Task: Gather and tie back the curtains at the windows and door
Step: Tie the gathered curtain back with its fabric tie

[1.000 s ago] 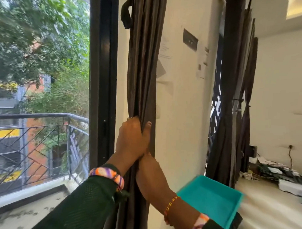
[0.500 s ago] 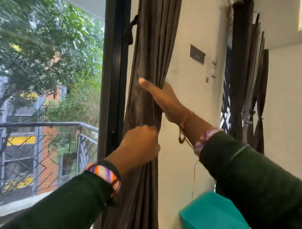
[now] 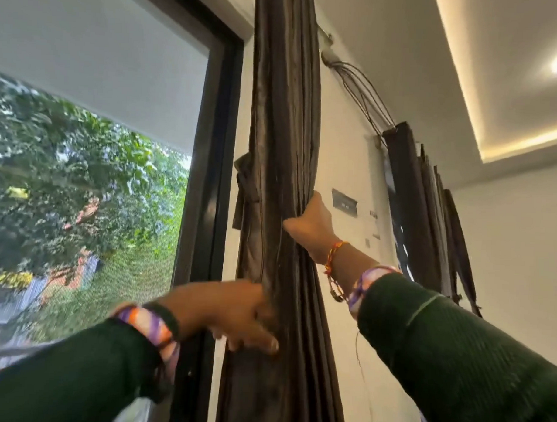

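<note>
The left hand presses against the left side of the gathered dark brown curtain low in the frame, its fingers close together and curled onto the fabric, the tips partly lost in the folds and blurred. Higher up on the curtain's right edge, the right hand grips the bunched pleats, thumb toward the front and the other fingers wrapped behind the cloth, out of sight. Both wrists wear striped wristbands, and the right one also carries an orange thread bracelet; both sleeves are dark green.

The curtain hangs as a narrow vertical bundle just right of the black door frame, between it and the white wall. A dark fabric tieback dangles at the curtain's left edge, above the left hand. Through the glass on the left, green trees fill the view.

On the wall right of the curtain sit a dark switch plate and a bundle of cables running down from near the ceiling. Further right a second dark curtain hangs gathered, well apart from the first, with bare wall between them. A lit recess runs along the ceiling.
</note>
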`<state>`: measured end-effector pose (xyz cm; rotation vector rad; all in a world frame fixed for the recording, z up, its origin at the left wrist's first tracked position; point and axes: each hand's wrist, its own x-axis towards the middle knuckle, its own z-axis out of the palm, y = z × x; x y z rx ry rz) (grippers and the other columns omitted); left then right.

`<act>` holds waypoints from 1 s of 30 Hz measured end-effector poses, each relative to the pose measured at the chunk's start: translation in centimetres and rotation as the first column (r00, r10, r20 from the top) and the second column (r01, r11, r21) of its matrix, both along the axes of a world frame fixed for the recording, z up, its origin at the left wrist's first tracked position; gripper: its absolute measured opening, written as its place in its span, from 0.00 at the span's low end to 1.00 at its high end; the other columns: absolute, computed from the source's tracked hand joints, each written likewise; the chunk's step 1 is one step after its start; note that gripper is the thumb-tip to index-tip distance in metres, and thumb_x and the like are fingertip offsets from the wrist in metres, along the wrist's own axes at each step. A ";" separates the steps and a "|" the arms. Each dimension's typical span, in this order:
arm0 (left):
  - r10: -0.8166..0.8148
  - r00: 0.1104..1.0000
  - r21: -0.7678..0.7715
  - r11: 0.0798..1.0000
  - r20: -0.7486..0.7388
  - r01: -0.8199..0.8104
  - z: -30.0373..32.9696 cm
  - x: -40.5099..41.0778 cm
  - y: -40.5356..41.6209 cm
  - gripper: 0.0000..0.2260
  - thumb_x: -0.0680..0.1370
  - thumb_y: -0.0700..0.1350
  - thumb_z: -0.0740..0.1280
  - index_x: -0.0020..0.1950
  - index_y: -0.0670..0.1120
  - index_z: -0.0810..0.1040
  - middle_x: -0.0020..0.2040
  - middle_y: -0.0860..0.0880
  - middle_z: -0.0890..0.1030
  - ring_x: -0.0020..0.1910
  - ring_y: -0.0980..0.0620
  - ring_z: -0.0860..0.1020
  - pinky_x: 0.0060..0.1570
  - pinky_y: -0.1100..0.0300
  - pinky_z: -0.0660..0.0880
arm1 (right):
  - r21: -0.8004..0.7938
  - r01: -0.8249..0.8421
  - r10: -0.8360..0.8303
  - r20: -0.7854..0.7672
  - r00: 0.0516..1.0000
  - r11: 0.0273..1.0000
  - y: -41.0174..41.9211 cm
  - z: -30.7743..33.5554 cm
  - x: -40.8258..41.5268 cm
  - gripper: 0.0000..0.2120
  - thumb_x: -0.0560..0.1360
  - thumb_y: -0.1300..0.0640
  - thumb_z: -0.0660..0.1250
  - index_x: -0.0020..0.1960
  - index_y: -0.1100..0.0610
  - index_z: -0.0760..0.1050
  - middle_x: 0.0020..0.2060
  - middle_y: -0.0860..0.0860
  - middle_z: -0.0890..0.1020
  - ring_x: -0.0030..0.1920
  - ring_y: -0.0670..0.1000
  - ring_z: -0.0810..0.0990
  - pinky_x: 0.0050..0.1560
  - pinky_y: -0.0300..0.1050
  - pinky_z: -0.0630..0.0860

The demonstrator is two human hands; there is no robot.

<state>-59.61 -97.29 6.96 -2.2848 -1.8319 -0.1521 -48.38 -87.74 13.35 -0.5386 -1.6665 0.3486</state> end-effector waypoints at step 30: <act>0.080 0.840 0.764 0.376 0.536 -0.523 16.1 -3.3 8.7 0.09 0.74 0.34 0.61 0.50 0.31 0.75 0.48 0.33 0.77 0.53 0.34 0.76 0.46 0.53 0.71 | 0.244 0.099 -0.129 0.112 0.985 0.965 7.3 2.3 -4.2 0.26 0.64 0.51 0.65 0.60 0.57 0.65 0.51 0.57 0.76 0.53 0.61 0.76 0.54 0.58 0.77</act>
